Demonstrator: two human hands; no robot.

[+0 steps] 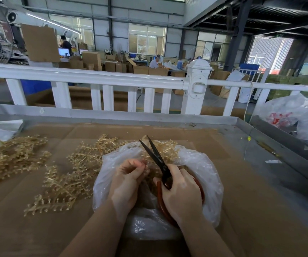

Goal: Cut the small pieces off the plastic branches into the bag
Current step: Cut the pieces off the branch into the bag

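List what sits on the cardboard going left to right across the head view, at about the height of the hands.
Heap of gold plastic branches → loose branches → left hand holding a branch → scissors, blades open, in the right hand → right side of the plastic bag → bare cardboard.

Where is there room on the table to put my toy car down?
Bare cardboard lies right of the clear bag, up to the metal tray edge. More lies along the far edge, beyond the plastic branches. The left side is crowded with branch piles. The middle is taken by the bag, the left hand and the right hand with scissors.
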